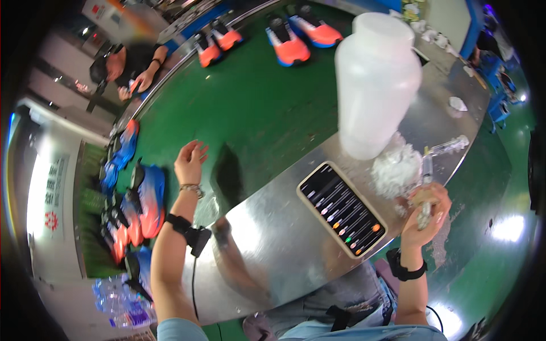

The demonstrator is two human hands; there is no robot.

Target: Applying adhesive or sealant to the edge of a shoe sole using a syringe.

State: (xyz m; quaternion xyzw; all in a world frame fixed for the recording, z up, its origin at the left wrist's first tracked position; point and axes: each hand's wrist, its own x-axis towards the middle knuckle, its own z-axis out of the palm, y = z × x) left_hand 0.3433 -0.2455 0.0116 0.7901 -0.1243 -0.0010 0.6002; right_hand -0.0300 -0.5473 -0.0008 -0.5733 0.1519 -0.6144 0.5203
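The right hand (pixel 427 206) curls around a clear syringe (pixel 427 169); the left hand (pixel 190 163), loosely open, hovers above green matting (pixel 250 108)

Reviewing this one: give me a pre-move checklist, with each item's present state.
1. Left hand free: ok, nothing visible in it.
2. Right hand gripping the whitish item securely: cannot tell, fingers partly hide it.
3. White jug standing on its base: ok.
4. Phone clear of both hands: ok.
5. White heap clear of the right hand: cannot tell, they're very close.
6. Slanting clear tube well inside the metal table's edge: not ok.
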